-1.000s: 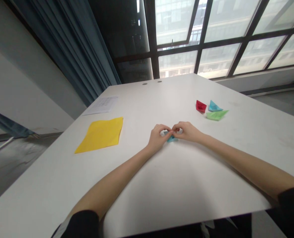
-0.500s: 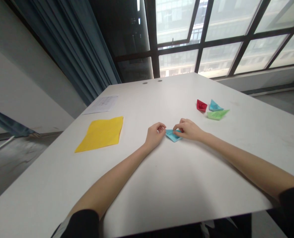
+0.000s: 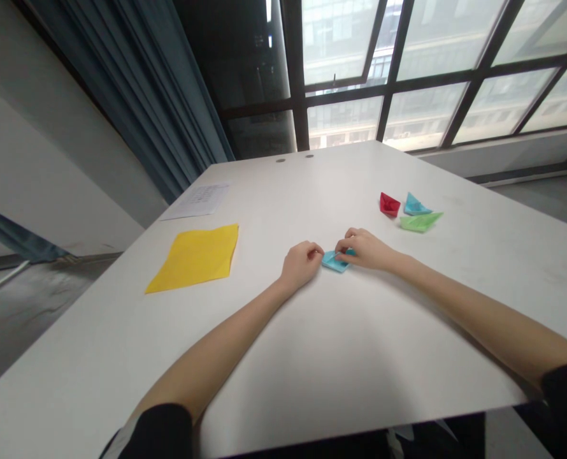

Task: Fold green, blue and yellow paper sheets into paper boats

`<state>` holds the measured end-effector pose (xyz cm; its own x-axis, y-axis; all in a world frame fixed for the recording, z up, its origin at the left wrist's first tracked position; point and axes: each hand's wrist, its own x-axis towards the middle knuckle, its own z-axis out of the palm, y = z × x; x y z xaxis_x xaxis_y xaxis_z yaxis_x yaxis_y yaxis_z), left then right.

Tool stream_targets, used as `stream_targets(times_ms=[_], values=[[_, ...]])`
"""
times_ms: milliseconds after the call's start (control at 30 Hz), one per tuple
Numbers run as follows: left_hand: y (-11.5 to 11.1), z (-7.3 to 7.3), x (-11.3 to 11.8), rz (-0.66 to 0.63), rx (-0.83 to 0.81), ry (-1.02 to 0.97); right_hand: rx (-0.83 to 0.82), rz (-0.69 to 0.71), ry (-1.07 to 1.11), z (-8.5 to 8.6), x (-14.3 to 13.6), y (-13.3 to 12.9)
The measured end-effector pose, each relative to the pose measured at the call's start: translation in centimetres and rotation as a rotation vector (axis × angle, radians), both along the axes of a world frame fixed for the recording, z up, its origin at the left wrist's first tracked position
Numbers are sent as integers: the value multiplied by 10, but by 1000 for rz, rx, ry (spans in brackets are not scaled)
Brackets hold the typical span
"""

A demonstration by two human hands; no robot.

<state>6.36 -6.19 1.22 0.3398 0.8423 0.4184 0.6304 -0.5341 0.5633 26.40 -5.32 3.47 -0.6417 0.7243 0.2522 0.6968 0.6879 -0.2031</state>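
Observation:
A small folded piece of light-blue paper (image 3: 337, 262) lies on the white table between my two hands. My left hand (image 3: 302, 262) is closed, its thumb and fingertips pinching the paper's left corner. From the other side my right hand (image 3: 362, 248) grips the paper's upper right part, with the fingers bent over it and covering that edge. To the right, beyond my right hand, stand three folded paper boats: a red one (image 3: 389, 204), a blue one (image 3: 416, 204) and a green one (image 3: 421, 222).
Yellow sheets (image 3: 195, 258) lie on the left of the white table (image 3: 283, 357). Behind them is a printed white page (image 3: 196, 201). A blue curtain (image 3: 135, 83) hangs at the left, and large windows (image 3: 345, 121) stand past the far edge.
My left hand has moved slightly right and its fingers have closed at the paper's left corner. That corner now looks blunter, folded or covered. My right hand has barely moved.

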Motion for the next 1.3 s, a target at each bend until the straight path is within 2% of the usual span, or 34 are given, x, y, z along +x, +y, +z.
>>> stream_targets(times_ms=[233,400,467,533,633,733,833,933,1067,1300], values=[[-5,2,2,13,16,114,-66,4,-93,4,-2,0],[-7,3,2,-36,10,80,-51,-8,-152,5,-4,-1],[-6,2,2,-72,-21,-30,-31,-20,-115,5,-4,-2],[-4,1,3,-120,-97,-256,-48,-50,2,5,-5,-2],[-1,0,6,-178,-301,-647,-149,-153,303,4,-6,-1],[-1,1,11,-216,-508,-862,-267,-212,565,4,-10,-1],[-4,3,16,-259,-612,-950,-354,-224,726,1,-17,-3],[-8,5,19,-285,-627,-988,-406,-225,796,-2,-24,-6],[-10,5,20,-312,-625,-991,-419,-190,764,-3,-25,-8],[-4,-2,17,-287,-624,-1002,-342,-120,656,3,-17,-7]])
